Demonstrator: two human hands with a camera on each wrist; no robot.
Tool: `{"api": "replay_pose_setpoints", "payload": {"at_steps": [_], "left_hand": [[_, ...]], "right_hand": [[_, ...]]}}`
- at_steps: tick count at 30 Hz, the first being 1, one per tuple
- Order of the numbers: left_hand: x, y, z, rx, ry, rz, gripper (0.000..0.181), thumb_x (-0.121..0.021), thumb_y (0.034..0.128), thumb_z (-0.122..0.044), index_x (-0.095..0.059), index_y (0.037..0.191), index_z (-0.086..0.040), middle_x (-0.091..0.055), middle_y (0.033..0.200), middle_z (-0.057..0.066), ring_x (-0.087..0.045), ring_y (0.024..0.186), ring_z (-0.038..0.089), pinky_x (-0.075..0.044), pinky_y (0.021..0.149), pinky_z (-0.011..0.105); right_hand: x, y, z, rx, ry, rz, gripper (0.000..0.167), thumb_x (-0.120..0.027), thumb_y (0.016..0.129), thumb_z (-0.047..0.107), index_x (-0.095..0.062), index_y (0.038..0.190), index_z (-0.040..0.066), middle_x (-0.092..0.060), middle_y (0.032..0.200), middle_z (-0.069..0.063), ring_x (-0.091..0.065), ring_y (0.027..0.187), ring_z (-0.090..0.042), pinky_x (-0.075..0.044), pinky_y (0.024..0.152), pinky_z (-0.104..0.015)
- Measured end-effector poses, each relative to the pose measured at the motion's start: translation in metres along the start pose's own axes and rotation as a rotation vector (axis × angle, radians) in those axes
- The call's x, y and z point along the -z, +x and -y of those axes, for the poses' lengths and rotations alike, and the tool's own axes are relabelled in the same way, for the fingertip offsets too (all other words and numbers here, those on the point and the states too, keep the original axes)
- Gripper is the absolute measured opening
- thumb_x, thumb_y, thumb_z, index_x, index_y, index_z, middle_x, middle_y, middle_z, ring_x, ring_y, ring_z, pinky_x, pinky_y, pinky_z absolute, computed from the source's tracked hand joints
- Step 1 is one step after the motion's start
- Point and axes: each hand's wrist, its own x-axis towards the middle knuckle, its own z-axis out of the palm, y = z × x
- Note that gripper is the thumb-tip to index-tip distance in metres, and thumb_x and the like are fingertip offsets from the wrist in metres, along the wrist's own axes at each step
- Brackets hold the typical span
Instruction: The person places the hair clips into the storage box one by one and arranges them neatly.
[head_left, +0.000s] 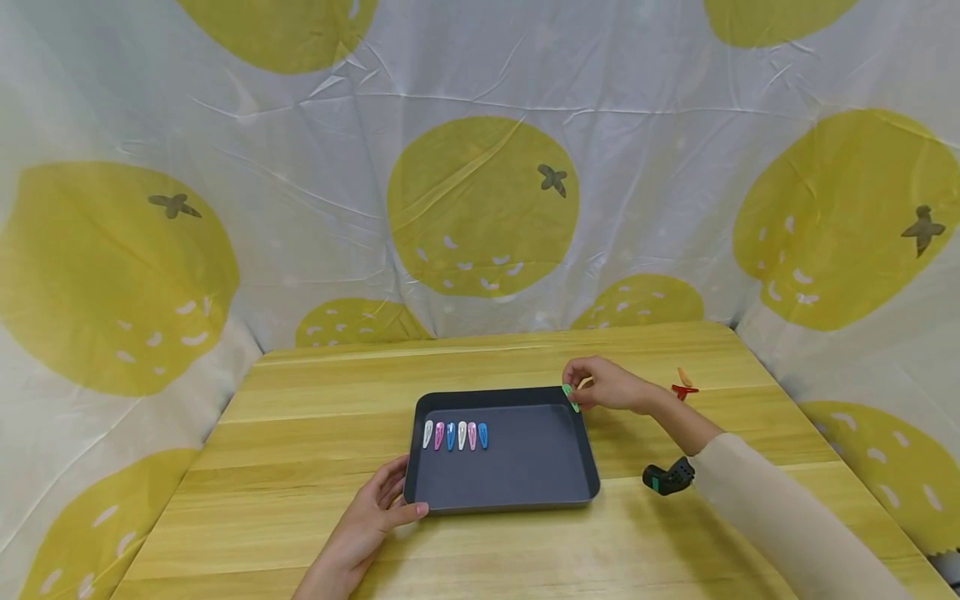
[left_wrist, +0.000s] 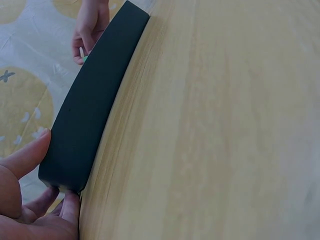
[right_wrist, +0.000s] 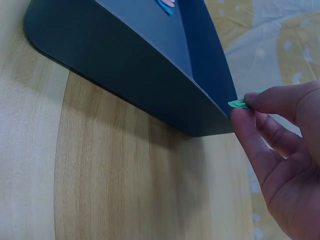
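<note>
A dark grey baking tray point(head_left: 517, 462) lies on the wooden table. My left hand point(head_left: 369, 510) grips its near left corner, thumb on the rim and fingers against the outer side, as the left wrist view point(left_wrist: 37, 200) also shows. Inside the tray, a row of several snap hair clips point(head_left: 451, 436) in white, pink and blue stands at the left. My right hand point(head_left: 603, 385) pinches a green hair clip point(right_wrist: 240, 103) between thumb and forefinger, at the tray's far right corner. Whether the clip touches the rim cannot be told.
To the right on the table lie an orange hair clip point(head_left: 685, 377) and red hair clips point(head_left: 683, 391), partly overlapping. A black perforated object point(head_left: 669, 477) with a green mark sits beside the right sleeve point(head_left: 780, 508). Behind the table hangs a lemon-patterned cloth point(head_left: 480, 208).
</note>
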Motion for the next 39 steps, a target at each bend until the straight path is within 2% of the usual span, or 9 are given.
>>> {"api": "replay_pose_setpoints", "payload": {"at_steps": [4, 10, 15, 18, 28, 32, 39], "left_hand": [[0.0, 0.0, 0.0, -0.002, -0.001, -0.002, 0.091, -0.087, 0.0793, 0.0, -0.038, 0.156, -0.001, -0.038, 0.158, 0.025, -0.034, 0.146, 0.042, -0.029, 0.12, 0.055], [-0.001, -0.001, 0.0, -0.002, -0.003, -0.003, 0.09, -0.087, 0.0796, 0.0, -0.038, 0.155, -0.001, -0.038, 0.158, 0.025, -0.034, 0.146, 0.041, -0.029, 0.12, 0.055], [-0.002, -0.001, 0.0, -0.005, -0.009, 0.0, 0.09, -0.087, 0.0799, 0.0, -0.038, 0.155, 0.0, -0.038, 0.158, 0.025, -0.034, 0.146, 0.042, -0.029, 0.12, 0.054], [-0.001, -0.001, 0.001, -0.006, -0.012, 0.002, 0.09, -0.086, 0.0802, 0.0, -0.037, 0.156, 0.0, -0.038, 0.158, 0.026, -0.034, 0.146, 0.042, -0.029, 0.12, 0.054], [-0.001, -0.001, -0.002, 0.008, 0.005, -0.008, 0.091, -0.087, 0.08, -0.001, -0.037, 0.156, -0.001, -0.037, 0.158, 0.026, -0.033, 0.146, 0.043, -0.029, 0.12, 0.055], [-0.001, -0.001, -0.002, 0.007, 0.005, -0.007, 0.091, -0.087, 0.0801, -0.001, -0.037, 0.156, -0.001, -0.037, 0.158, 0.026, -0.033, 0.146, 0.043, -0.029, 0.12, 0.055], [-0.001, 0.0, 0.0, 0.002, 0.004, -0.009, 0.09, -0.088, 0.0799, -0.001, -0.038, 0.156, -0.001, -0.038, 0.158, 0.026, -0.033, 0.146, 0.043, -0.029, 0.12, 0.055]], "right_hand": [[-0.001, 0.002, 0.003, 0.01, -0.027, 0.0, 0.014, -0.063, 0.101, 0.0, -0.059, 0.114, -0.002, -0.061, 0.098, -0.015, -0.069, 0.082, -0.03, -0.061, 0.078, -0.051], [-0.002, 0.006, 0.008, 0.039, -0.048, 0.002, 0.014, -0.061, 0.102, 0.001, -0.062, 0.116, -0.001, -0.061, 0.098, -0.014, -0.068, 0.082, -0.03, -0.06, 0.078, -0.053], [-0.006, 0.012, 0.016, 0.051, -0.073, 0.013, 0.013, -0.061, 0.103, 0.003, -0.063, 0.115, 0.001, -0.063, 0.1, -0.014, -0.069, 0.083, -0.028, -0.061, 0.075, -0.045], [-0.01, 0.016, 0.021, 0.045, -0.076, 0.023, 0.013, -0.061, 0.103, 0.004, -0.064, 0.116, 0.002, -0.064, 0.101, -0.013, -0.07, 0.085, -0.026, -0.061, 0.076, -0.041], [-0.028, 0.035, 0.033, 0.07, -0.057, 0.043, 0.008, -0.062, 0.103, 0.004, -0.064, 0.11, 0.002, -0.065, 0.096, -0.011, -0.07, 0.082, -0.025, -0.062, 0.078, -0.04], [-0.036, 0.044, 0.035, 0.082, -0.06, 0.065, 0.009, -0.063, 0.102, 0.004, -0.065, 0.11, -0.002, -0.067, 0.093, -0.01, -0.07, 0.081, -0.025, -0.063, 0.077, -0.041], [-0.05, 0.057, 0.036, 0.123, -0.102, 0.104, 0.009, -0.064, 0.1, 0.001, -0.065, 0.107, -0.005, -0.068, 0.085, -0.007, -0.068, 0.077, -0.024, -0.062, 0.072, -0.038]]}}
